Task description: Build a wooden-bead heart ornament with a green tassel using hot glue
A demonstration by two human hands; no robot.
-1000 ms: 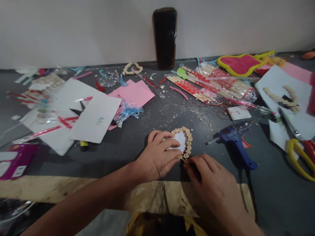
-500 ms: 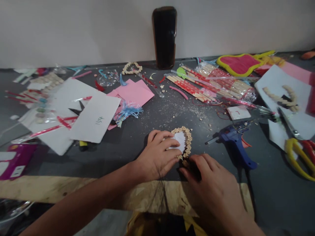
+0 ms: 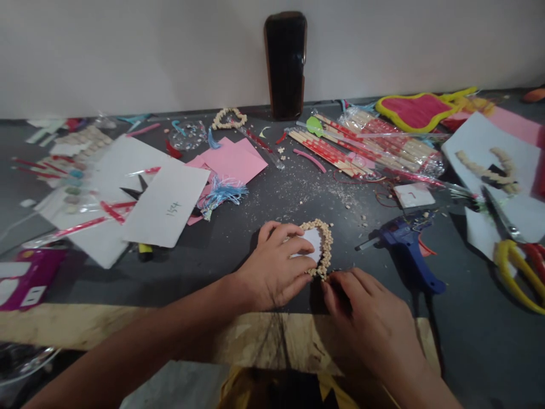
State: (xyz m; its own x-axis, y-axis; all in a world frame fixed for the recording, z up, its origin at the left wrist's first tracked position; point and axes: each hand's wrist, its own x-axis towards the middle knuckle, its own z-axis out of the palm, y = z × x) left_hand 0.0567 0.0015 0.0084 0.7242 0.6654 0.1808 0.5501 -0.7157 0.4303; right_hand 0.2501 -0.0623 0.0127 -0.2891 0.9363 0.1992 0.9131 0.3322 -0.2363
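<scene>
My left hand [image 3: 276,264] lies over a white paper piece [image 3: 313,241] edged with a curved band of small cream beads [image 3: 327,244]. Its fingers are apart and rest on the paper and the near side of the band, hiding the left part. Just right of the band's lower end, my right hand [image 3: 368,307] has thumb and forefinger pinched together. What they hold, if anything, is too small or hidden to name. A blue glue gun [image 3: 404,253] lies on the table to the right of both hands.
A phone [image 3: 286,65] leans on the wall. Bundled sticks [image 3: 332,153], yellow-handled scissors [image 3: 517,272] and a white sheet [image 3: 519,139] lie right. Pink paper [image 3: 238,162], blue tassel threads [image 3: 223,193], a card marked 154 [image 3: 166,207] and a purple box [image 3: 40,278] lie left. Crumbs dot the dark table.
My right hand's fingertips have drawn slightly right, away from the band's lower end, and the pinch has tightened. My left hand stays on the paper, shifted very little.
</scene>
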